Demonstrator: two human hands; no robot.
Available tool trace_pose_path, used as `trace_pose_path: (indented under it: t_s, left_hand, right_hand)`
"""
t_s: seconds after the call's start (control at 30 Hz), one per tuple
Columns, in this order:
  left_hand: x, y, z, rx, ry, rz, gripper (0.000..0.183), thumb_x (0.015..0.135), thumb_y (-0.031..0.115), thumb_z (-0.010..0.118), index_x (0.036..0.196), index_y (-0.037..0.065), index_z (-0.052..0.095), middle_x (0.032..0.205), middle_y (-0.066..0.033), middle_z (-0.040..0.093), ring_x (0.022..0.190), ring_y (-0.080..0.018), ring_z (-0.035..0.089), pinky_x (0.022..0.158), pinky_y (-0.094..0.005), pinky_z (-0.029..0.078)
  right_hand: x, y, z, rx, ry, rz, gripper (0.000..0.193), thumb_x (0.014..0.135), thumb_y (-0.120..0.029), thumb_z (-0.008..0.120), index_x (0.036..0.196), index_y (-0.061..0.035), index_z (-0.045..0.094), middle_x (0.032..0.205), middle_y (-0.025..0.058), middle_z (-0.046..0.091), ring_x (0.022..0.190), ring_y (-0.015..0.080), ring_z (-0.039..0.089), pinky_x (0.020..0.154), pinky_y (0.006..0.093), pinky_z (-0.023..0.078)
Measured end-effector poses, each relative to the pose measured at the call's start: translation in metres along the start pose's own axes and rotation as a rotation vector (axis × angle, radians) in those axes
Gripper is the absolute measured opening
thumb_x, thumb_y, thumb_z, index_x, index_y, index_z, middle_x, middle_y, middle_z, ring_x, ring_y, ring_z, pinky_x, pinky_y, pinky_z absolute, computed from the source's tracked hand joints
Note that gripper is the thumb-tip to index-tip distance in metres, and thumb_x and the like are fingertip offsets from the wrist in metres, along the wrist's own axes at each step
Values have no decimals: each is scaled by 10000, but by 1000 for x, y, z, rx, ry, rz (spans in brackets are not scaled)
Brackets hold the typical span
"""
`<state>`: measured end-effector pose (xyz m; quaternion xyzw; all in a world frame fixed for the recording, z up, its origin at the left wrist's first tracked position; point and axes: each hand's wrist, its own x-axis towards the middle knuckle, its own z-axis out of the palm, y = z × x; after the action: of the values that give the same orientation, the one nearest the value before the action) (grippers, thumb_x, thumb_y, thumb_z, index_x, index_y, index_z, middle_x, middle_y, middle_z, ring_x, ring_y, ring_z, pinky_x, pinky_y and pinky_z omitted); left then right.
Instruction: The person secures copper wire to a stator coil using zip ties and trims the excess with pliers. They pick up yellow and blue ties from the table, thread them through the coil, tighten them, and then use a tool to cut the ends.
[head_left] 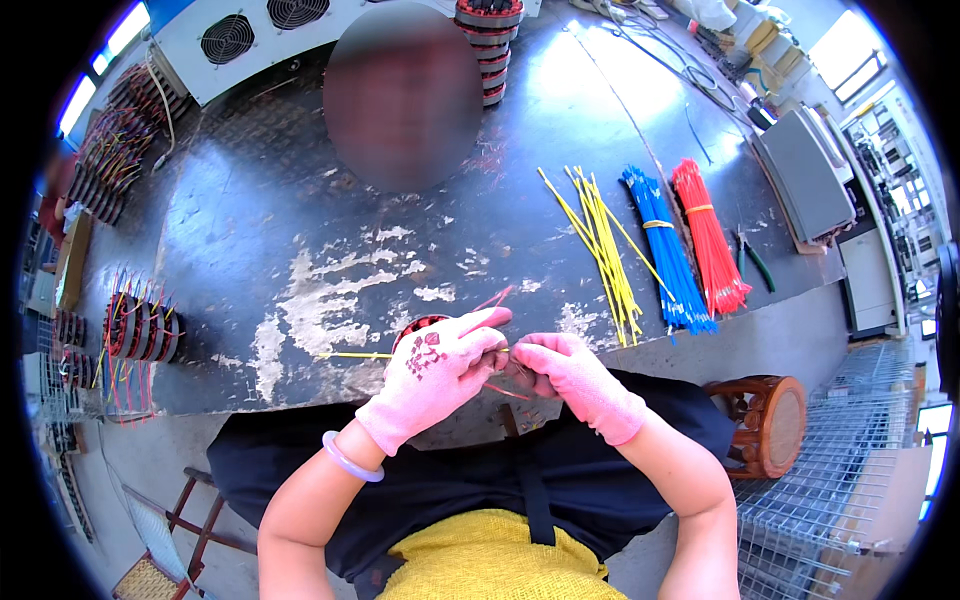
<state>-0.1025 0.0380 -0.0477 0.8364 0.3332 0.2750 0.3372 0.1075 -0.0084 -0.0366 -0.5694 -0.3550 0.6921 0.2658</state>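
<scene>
My left hand [432, 372], in a pink glove, is closed around a yellow wire [355, 355] whose one end sticks out to its left. Behind that hand the red rim of a motor stator [420, 325] shows; most of it is hidden. Thin reddish wires [497, 297] rise past the fingers. My right hand [578, 378], also pink-gloved, pinches close to the left fingertips, where a short yellow piece shows between the two hands. Cut yellow wires [605, 260] lie loose on the table, beside a banded blue wire bundle [662, 250] and a banded red wire bundle [708, 240].
Green-handled pliers [755, 262] lie right of the red bundle on the worn dark table [250, 250]. Wired stators [143, 328] stand at the left edge, more stators [490, 50] are stacked at the back. A grey box [800, 170] is far right; a wooden stool [765, 427] stands below.
</scene>
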Motion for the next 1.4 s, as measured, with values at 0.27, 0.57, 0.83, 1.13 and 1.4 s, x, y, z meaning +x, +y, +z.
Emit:
trace_pose_path:
  t_s: [0.27, 0.57, 0.83, 1.13, 1.4]
  left_hand:
    - [1, 1, -1, -23, 14, 6, 140, 842, 2, 712, 972, 38, 677, 1288, -128, 692, 877, -249, 740, 748, -334, 590]
    - [2, -1, 2, -9, 9, 55, 170, 836, -16, 704, 996, 34, 675, 1314, -129, 678, 872, -251, 744, 752, -324, 593]
    - [2, 0, 0, -34, 16, 34, 182, 829, -32, 690, 1000, 27, 672, 1294, -138, 685, 877, -239, 746, 763, -323, 598]
    - [0, -1, -1, -43, 12, 41, 204, 827, -24, 689, 1023, 31, 668, 1287, -132, 689, 854, -253, 738, 758, -333, 592]
    - [0, 2, -1, -45, -13, -55, 106, 870, 104, 700, 975, 107, 684, 1282, -50, 695, 957, -270, 715, 793, -369, 570]
  right_hand:
    - [-9, -5, -7, -1120, 348, -976, 271, 857, -208, 771, 1086, -112, 664, 906, 81, 663, 808, 313, 690, 713, 394, 556]
    - [9, -1, -4, -75, 42, -153, 291, 988, -323, 634, 892, -50, 661, 759, -29, 621, 644, 45, 518, 569, 219, 388]
    - [-8, 9, 3, -1115, 603, -1047, 356, 838, -261, 799, 1135, -105, 678, 979, 65, 695, 746, 247, 692, 681, 374, 557]
    - [-9, -3, 6, 120, -5, -10, 247, 1030, -255, 557, 1017, -41, 680, 815, -21, 641, 710, 49, 571, 619, 223, 446]
    - [-10, 5, -5, -1195, 378, -956, 246, 884, -223, 737, 1089, -122, 647, 942, 59, 641, 823, 261, 685, 682, 405, 551]
